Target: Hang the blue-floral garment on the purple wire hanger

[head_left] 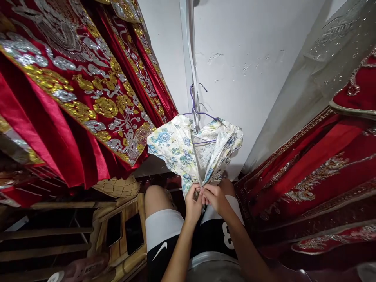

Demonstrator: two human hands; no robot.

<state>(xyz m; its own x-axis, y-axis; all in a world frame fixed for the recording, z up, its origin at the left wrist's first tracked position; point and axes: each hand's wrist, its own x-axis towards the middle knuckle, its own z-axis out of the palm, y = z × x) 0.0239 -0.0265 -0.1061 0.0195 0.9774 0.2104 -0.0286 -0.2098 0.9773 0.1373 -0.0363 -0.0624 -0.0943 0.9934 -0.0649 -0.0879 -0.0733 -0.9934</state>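
Observation:
A white floral shirt (182, 147) with blue and yellow flowers hangs on a purple wire hanger (194, 103) in front of me. Its neck and upper front lie apart in a V. At the lower front, between my knees, my left hand (194, 199) pinches one edge of the cloth. My right hand (213, 197) pinches the other edge, its fingertips meeting those of the left. Whatever small part of the shirt sits between the fingertips is covered by them. The shirt's hem hangs behind my hands, mostly hidden.
Red sequined garments (105, 105) hang at the left, and more red embroidered cloth (305, 176) hangs at the right. Beside my left leg stands a wooden bench (101, 239) with two dark phones (134, 234) on it. A white wall (249, 51) rises behind the hanger.

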